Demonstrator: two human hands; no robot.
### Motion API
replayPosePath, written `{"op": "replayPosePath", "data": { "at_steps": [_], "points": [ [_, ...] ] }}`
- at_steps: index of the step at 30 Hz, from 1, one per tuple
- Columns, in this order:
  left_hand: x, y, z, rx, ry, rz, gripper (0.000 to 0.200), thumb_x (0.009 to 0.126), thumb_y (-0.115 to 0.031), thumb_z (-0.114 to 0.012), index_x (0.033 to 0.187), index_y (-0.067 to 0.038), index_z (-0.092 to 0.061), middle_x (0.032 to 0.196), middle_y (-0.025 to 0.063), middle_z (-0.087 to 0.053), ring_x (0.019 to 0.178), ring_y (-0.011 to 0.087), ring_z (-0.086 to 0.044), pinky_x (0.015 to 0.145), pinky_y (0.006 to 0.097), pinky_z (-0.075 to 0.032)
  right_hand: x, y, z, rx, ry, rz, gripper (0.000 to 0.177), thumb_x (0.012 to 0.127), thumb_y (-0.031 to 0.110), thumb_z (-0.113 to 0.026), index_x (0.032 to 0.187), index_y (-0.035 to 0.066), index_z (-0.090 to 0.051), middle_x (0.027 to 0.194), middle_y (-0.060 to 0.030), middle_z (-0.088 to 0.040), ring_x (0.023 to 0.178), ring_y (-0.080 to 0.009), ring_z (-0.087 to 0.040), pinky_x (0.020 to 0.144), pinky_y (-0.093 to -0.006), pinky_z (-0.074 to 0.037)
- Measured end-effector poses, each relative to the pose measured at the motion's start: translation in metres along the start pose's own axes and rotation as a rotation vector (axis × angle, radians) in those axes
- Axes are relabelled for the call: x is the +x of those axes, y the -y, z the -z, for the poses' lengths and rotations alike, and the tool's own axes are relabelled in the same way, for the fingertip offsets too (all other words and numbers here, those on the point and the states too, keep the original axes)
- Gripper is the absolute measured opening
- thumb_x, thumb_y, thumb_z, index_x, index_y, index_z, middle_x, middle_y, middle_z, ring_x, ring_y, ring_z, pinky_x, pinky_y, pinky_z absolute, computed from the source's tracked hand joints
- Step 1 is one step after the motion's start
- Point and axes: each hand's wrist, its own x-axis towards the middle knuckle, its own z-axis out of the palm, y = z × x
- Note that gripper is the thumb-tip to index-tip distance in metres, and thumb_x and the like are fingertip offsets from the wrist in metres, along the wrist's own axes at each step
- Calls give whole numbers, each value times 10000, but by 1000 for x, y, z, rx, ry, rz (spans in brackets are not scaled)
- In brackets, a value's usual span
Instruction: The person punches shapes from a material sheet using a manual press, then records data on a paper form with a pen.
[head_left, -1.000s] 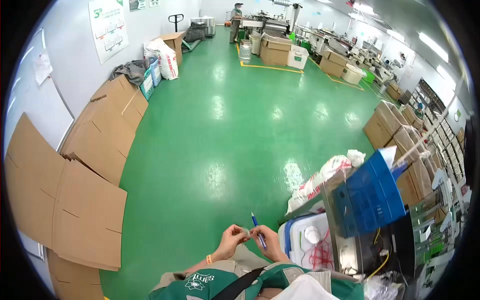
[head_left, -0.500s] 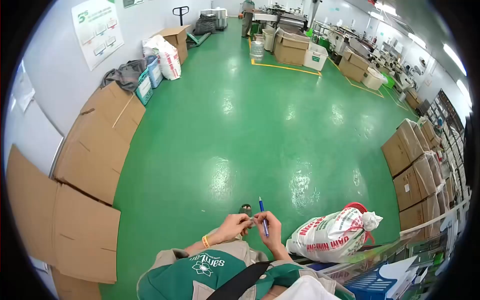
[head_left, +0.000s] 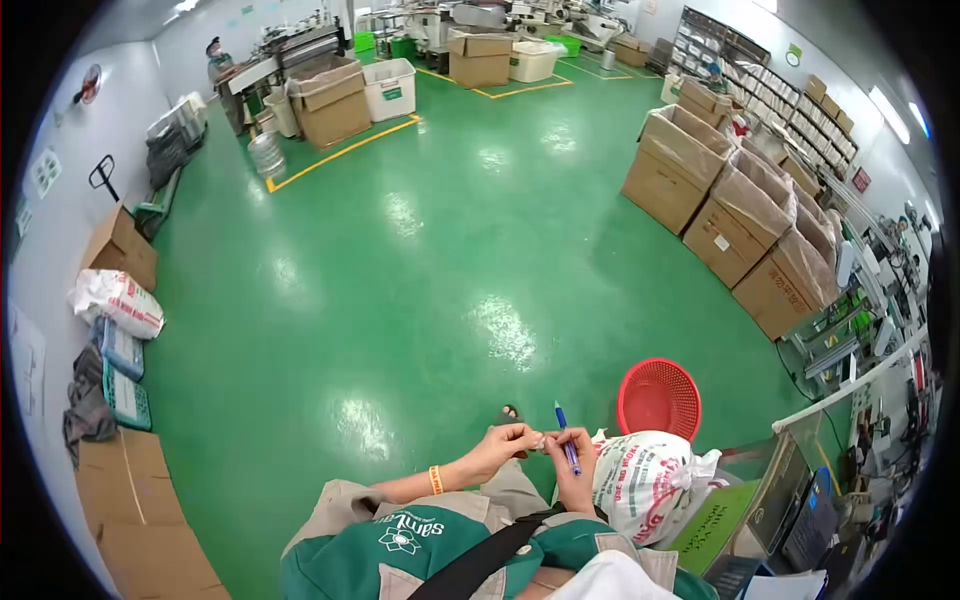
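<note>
My right hand [head_left: 574, 472] is closed around a blue pen [head_left: 560, 415], whose tip end points up and away from me. Beside it, my left hand [head_left: 500, 452], with a yellow band on the wrist, is closed in a pinch. The fingertips of both hands meet at a small pale thing, too small to name. Just right of my right hand, a tied white sack [head_left: 645, 485] with red print stands on the floor. Beyond the sack is a red plastic basket [head_left: 660, 398].
Lined cardboard boxes [head_left: 725, 235] stand in a row at right, near a desk with a laptop [head_left: 805, 520]. Flattened cardboard [head_left: 135, 500], crates [head_left: 125, 395] and another sack [head_left: 118, 303] line the left wall. A person [head_left: 225, 80] stands by machines at the back.
My view has turned to the right, bringing the red basket, the boxes and the laptop further into sight. Both hands stay together at the small thing, and the pen remains in my right hand.
</note>
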Motion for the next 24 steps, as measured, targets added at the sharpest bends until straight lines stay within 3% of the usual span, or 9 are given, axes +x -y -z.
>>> {"op": "replayPosePath", "data": {
  "at_steps": [2,3,4,5,9,12,16,21,24],
  "points": [
    [54,-35,9,52,-55,-118,196,881,-245,-583,918,-53,-604,923,-4,-556,892,99,-502,808,269,-404,76,-12,6,221,10,-142,136,838,6,-586,866,40,-458,837,-65,-580,754,-108,-550,692,-263,-470],
    [85,-53,21,225,-137,-161,217,875,-214,-591,967,-19,-611,1014,31,-559,951,122,-508,860,280,-401,124,-12,10,269,50,-183,140,838,15,-589,864,47,-455,830,-61,-575,753,-114,-554,679,-257,-467],
    [108,-77,21,173,-143,-176,184,883,-178,-572,929,-4,-609,1107,59,-549,994,151,-510,856,293,-409,157,-11,13,325,82,-239,145,838,24,-592,863,53,-452,823,-56,-570,752,-120,-558,667,-252,-464],
    [125,-105,24,322,-136,-249,155,874,-151,-572,920,-7,-610,1126,54,-547,970,152,-525,829,299,-428,194,-5,13,398,115,-329,161,833,43,-605,860,71,-449,821,-49,-571,746,-135,-568,643,-248,-462],
    [223,-190,57,942,-160,-739,108,825,-76,-595,912,-13,-605,1123,94,-575,968,243,-553,823,350,-449,329,13,2,533,208,-574,172,825,57,-621,863,97,-458,830,-35,-573,739,-150,-576,634,-256,-468],
    [297,-222,97,1023,-139,-821,133,782,-40,-617,911,-13,-606,1069,114,-597,975,305,-543,835,372,-445,425,-13,1,482,337,-527,168,821,44,-618,856,106,-466,824,-6,-557,744,-122,-567,647,-245,-477],
    [426,-252,156,1057,-208,-885,137,765,-68,-649,890,-23,-615,1025,90,-621,920,277,-574,797,364,-467,565,-35,-1,315,322,-453,162,821,9,-592,861,95,-461,829,-3,-541,758,-99,-550,665,-260,-486],
    [620,-365,173,914,-257,-778,60,768,-63,-644,817,-33,-627,909,73,-646,851,249,-582,725,341,-476,756,-2,18,325,116,-293,133,860,57,-570,885,51,-440,890,-46,-548,843,-143,-578,818,-338,-523],
    [742,-429,170,899,-81,-726,108,750,-54,-644,798,-21,-553,798,109,-591,773,282,-549,689,374,-447,852,32,47,221,-28,-139,174,845,58,-603,878,47,-433,923,-77,-571,854,-157,-589,800,-335,-526]
  ]
}}
